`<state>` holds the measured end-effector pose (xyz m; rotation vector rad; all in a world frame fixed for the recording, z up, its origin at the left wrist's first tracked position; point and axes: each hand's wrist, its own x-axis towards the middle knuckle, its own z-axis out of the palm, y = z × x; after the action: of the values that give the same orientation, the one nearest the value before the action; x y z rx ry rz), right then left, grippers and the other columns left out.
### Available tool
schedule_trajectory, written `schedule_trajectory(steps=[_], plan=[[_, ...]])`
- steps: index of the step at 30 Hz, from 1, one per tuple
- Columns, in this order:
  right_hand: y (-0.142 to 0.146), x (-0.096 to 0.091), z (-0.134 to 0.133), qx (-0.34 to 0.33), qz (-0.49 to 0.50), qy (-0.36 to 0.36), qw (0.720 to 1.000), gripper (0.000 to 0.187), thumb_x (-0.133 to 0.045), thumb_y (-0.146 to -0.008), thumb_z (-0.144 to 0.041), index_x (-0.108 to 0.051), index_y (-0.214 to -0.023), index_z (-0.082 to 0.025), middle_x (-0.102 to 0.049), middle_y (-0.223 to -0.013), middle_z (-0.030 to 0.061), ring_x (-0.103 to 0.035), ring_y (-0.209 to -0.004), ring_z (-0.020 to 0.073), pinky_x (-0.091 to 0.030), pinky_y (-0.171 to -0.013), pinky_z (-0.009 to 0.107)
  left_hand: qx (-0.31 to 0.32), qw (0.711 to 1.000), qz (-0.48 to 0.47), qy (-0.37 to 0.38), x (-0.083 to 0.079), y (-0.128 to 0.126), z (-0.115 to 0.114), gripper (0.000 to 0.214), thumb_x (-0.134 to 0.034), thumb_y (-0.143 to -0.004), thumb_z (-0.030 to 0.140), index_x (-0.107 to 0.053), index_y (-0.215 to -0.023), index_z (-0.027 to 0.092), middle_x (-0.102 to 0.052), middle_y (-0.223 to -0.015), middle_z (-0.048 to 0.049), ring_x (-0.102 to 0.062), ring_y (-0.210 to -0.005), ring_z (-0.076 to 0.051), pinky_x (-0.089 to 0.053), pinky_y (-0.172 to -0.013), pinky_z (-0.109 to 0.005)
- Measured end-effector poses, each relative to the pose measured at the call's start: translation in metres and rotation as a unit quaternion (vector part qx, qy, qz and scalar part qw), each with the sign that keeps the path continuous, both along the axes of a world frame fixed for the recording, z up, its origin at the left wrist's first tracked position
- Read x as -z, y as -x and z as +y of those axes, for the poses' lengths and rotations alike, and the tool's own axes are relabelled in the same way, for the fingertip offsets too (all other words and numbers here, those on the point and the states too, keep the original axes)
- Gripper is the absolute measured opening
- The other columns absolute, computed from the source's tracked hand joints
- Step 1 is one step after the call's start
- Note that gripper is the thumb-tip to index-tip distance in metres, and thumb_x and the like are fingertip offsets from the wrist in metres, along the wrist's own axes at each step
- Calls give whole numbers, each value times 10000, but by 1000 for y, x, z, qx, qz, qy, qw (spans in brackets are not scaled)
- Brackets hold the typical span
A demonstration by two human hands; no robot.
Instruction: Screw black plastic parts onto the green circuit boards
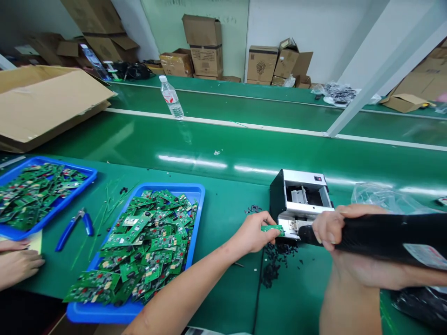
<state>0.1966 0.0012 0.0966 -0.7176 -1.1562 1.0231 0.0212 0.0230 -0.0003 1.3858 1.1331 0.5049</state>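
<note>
My left hand (256, 231) pinches a small green circuit board (273, 230) at the front of a black-and-silver bench machine (303, 186). The board's far end reaches the machine's metal front plate. My right hand (330, 228) is wrapped round the narrow end of a long black object (387, 237) with a pale label. Its tip points at the same plate; its exact kind is unclear. Small black pieces (274, 265) lie scattered below the machine. Left of my arm, a blue tray (200, 204) is heaped with circuit boards (153, 242).
Blue-handled cutters (68, 235) lie between the tray and a second blue tray (91, 174) of boards. Another person's hand (23, 265) rests at the left edge. A large cardboard box (52, 104), a water bottle (172, 98) and a slanted white post (359, 88) stand farther back.
</note>
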Motion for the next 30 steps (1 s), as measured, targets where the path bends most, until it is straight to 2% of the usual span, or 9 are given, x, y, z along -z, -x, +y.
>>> schedule_trajectory(steps=[3, 5, 10, 15, 22, 26, 30], plan=[[-18, 6, -5, 23, -25, -46, 998, 823, -366, -607, -922, -692, -955, -252, -567, -533, 8, -509, -400, 172, -400, -399, 323, 3, 1000, 4, -1, -4, 0, 0, 223, -623, -777, 378, -578, -861, 176, -674, -652, -6, -525, -550, -110, -379, -559, -211], [-22, 7, -5, 35, -28, -49, 998, 811, -369, -614, -917, -698, -926, -245, -568, -532, 12, -518, -401, 174, -396, -387, 320, 1, 1000, 5, 2, -6, 0, 0, 213, -620, -778, 372, -572, -855, 179, -672, -647, -5, -524, -546, -109, -377, -552, -208], [-12, 1, -1, 43, -32, -18, 998, 811, -383, -578, -934, -697, -795, -219, -543, -464, 6, -490, -350, 169, -375, -330, 311, -10, 1000, -2, 10, -5, 0, -1, 190, -620, -774, 345, -555, -843, 180, -664, -638, 5, -483, -478, -84, -362, -511, -196], [-6, 0, -1, 61, -24, -8, 998, 833, -365, -541, -957, -702, -769, -230, -545, -447, 1, -471, -325, 165, -368, -316, 304, -9, 1000, -9, 9, 2, 0, -1, 202, -617, -777, 361, -555, -851, 183, -663, -642, 5, -485, -478, -88, -359, -503, -197], [-16, 12, -8, 4, -20, -22, 1000, 850, -309, -625, -928, -700, -932, -237, -559, -511, -2, -482, -378, 147, -390, -368, 294, -3, 1000, 0, -14, 0, 0, 0, 210, -625, -763, 357, -584, -853, 173, -666, -629, -11, -556, -596, -129, -404, -587, -220], [-31, 25, -8, -60, 6, -49, 997, 872, -371, -637, -899, -671, -1064, -201, -582, -580, 25, -528, -433, 172, -429, -420, 331, -1, 1000, 2, 1, 0, 0, -1, 225, -608, -773, 364, -580, -887, 172, -660, -638, 9, -469, -473, -87, -400, -552, -216], [-25, 20, -3, -64, 25, -77, 995, 846, -410, -617, -893, -679, -1037, -209, -576, -564, 24, -527, -418, 178, -425, -417, 332, -12, 1000, -1, -4, 3, -1, -2, 216, -608, -766, 357, -574, -875, 174, -636, -603, 23, -480, -485, -90, -405, -559, -210]])
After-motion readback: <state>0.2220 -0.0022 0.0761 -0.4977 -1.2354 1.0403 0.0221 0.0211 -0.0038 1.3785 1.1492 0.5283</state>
